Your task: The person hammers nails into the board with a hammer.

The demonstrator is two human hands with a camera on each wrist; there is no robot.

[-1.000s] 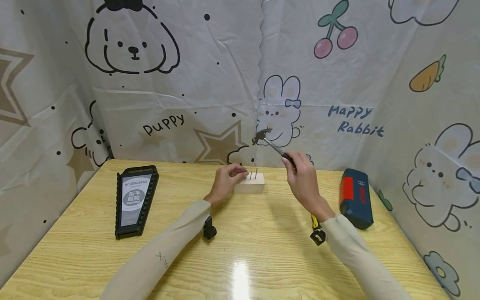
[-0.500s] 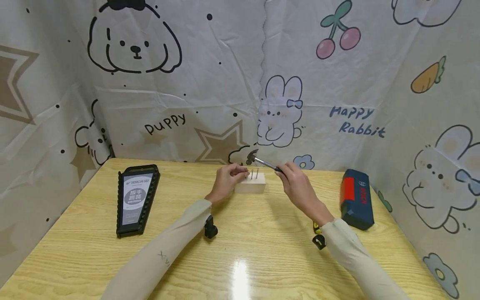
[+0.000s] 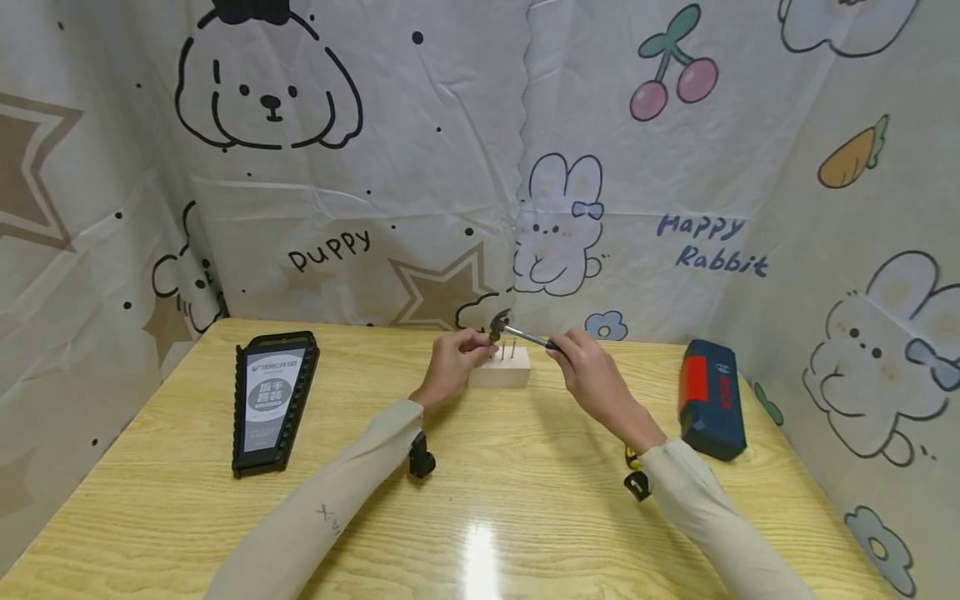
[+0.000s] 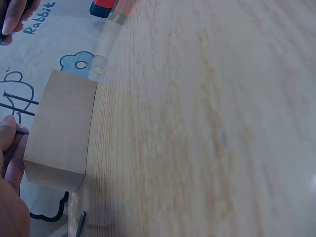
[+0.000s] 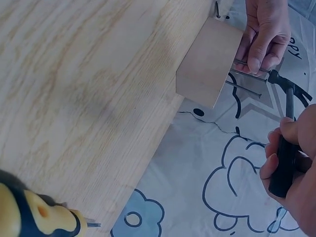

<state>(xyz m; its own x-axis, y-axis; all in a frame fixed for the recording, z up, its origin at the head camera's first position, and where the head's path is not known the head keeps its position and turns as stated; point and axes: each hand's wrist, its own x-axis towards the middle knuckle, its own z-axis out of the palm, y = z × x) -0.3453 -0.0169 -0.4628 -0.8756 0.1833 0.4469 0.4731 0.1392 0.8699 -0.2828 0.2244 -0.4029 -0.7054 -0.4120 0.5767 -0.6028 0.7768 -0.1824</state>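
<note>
A pale wooden block (image 3: 499, 378) lies near the table's back edge. Two nails (image 5: 244, 89) stand upright in its top, apart from each other. At the block's left end my left hand (image 3: 452, 360) pinches a third nail (image 4: 22, 132) between thumb and fingers, its point at the wood. My right hand (image 3: 596, 375) grips the black handle of a claw hammer (image 3: 527, 336). In the right wrist view the hammer head (image 5: 277, 78) is right at the top of the pinched nail, face toward it.
Another nail (image 4: 81, 223) lies on the table beside the block. A yellow and black screwdriver (image 5: 44, 210) lies under the right forearm. On the left is a black wrench set holder (image 3: 273, 404); on the right, a blue and red Bosch case (image 3: 712, 398). A printed cloth hangs behind.
The hammer has come down and left from its raised position to the pinched nail, my right hand lowering with it. My left hand has stayed at the block.
</note>
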